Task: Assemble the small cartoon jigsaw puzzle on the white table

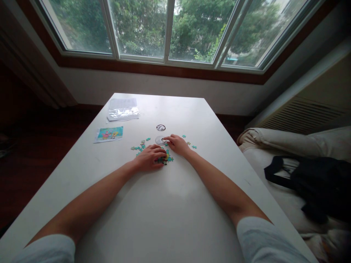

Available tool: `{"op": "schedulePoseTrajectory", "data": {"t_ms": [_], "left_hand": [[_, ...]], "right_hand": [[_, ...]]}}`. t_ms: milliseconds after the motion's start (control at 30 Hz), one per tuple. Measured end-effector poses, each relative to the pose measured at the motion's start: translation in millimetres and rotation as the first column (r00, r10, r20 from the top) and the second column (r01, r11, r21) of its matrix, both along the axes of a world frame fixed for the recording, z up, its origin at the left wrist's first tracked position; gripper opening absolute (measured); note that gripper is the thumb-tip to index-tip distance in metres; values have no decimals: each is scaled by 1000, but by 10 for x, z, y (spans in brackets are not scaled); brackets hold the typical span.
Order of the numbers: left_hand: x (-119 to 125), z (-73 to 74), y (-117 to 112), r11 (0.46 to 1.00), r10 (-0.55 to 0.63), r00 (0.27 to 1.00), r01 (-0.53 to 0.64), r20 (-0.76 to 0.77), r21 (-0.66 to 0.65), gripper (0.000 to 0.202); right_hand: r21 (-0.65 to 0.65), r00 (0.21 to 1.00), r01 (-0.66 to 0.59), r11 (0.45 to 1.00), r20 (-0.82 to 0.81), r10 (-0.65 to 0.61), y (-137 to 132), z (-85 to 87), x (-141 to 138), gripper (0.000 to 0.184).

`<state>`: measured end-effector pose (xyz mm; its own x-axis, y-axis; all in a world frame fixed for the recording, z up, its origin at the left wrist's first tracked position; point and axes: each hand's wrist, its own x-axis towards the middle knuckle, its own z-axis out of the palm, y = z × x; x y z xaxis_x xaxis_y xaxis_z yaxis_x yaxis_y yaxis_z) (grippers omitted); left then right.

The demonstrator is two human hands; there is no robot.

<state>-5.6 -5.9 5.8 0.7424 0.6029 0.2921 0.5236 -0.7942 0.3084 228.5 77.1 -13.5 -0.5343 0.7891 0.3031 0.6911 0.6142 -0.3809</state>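
White table [170, 208], fingers [158, 150] over puzzle pieces [170, 159], card [110, 134]

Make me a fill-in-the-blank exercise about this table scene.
1. The flat-topped table with small, teal, knobbed jigsaw pieces is coloured ____.
2. The bare ____ hand covers part of the densest piece cluster.
3. Crumpled black fabric lies off the table's ____ side.
4. Beyond the table is a wide, white-framed glass ____.

Missing words: white; left; right; window.
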Motion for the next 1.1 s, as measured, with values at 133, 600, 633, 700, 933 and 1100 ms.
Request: {"op": "schedulePoseTrajectory", "data": {"t_ms": [133, 600, 633, 700, 933, 1100], "left_hand": [[2, 2, -4, 1000, -3, 1000, 3, 4, 4, 39], [3, 8, -13, 1000, 8, 1000, -8, -5, 5, 39], [4, 12, -14, 1000, 8, 1000, -8, -5, 2, 38], [3, 17, -14, 1000, 8, 1000, -8, 1, -1, 38], [-4, 7, -9, 1000, 7, 1000, -7, -7, -10, 39], [-19, -1, -14, 1000, 18, 1000, -18, -5, -14, 38]], "right_hand": [[14, 994, 27, 1000, 103, -28, -10, 38, -24, 31], [63, 986, 58, 996, 150, -67, -29, 93, -56, 22], [68, 988, 58, 996, 137, -67, -27, 92, -57, 21], [74, 990, 55, 996, 122, -64, -25, 91, -60, 21], [81, 998, 59, 995, -41, -56, 15, 37, -63, 18], [12, 966, 88, 996, -245, -82, 36, -12, -49, 14]]}}
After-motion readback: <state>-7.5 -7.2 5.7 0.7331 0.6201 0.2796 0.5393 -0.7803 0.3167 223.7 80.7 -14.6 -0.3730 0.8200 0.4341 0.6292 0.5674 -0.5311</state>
